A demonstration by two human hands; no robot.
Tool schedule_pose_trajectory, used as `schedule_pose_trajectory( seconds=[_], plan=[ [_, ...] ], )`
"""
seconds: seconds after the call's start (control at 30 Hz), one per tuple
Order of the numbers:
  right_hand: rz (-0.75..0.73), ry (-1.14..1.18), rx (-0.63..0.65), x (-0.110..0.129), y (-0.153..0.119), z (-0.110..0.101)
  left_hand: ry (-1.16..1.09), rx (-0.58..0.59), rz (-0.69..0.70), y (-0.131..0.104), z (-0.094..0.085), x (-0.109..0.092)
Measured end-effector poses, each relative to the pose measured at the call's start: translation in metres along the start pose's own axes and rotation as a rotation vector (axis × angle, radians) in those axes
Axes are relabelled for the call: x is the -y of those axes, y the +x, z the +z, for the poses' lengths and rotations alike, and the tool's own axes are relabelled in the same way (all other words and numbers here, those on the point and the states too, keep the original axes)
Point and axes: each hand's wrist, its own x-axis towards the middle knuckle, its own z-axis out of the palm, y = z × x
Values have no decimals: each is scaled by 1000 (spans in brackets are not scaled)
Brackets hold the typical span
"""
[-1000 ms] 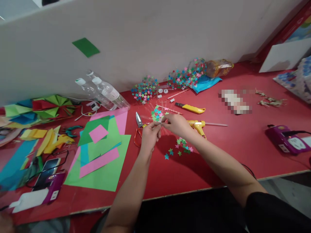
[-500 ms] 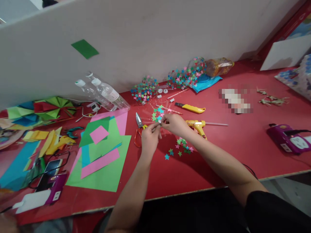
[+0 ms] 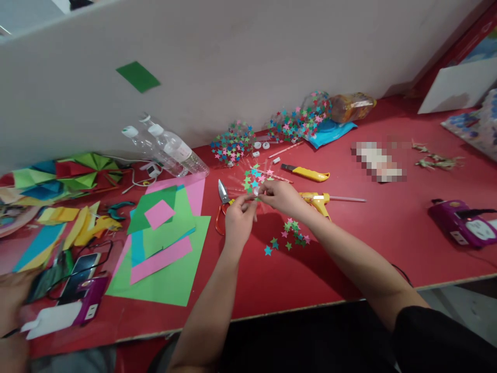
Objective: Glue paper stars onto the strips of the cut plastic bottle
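My left hand [image 3: 237,217] and my right hand [image 3: 282,198] meet over the middle of the table, fingertips pinched together. Between them is a clear plastic piece cut into thin strips [image 3: 253,178], fanned outward, with green, blue and pink paper stars along it. Its small white round centre [image 3: 256,191] shows at my fingertips, which hide the rest. Scissors [image 3: 222,199] with red and yellow handles lie beside my left hand. Under my right forearm is a yellow hot glue gun [image 3: 319,201]. Loose paper stars [image 3: 289,233] lie on the table just below my hands.
Star-covered clear plastic pieces [image 3: 233,142] stand along the wall. A yellow utility knife [image 3: 306,172] lies behind my right hand. Coloured paper sheets [image 3: 163,280], plastic bottles [image 3: 180,150] and a phone [image 3: 81,277] are leftward; another person's arm [image 3: 13,305] reaches in there. A purple power strip [image 3: 462,223] sits right.
My hands stay at the same place, with the left fingers shifted slightly. At the left edge, another person's hand has come further in over the table.
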Motion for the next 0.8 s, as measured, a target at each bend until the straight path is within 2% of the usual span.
schedule_pose_trajectory(
  seconds=[0.27,0.47,0.8],
  plan=[
    [-59,-54,12,0,0,-1,-10,16,-13,11,3,2],
    [-58,-78,-98,5,-3,-11,-43,6,-15,17,4,6],
    [-76,-74,-182,2,-4,-30,-241,-43,-167,15,8,-4]
  ],
)
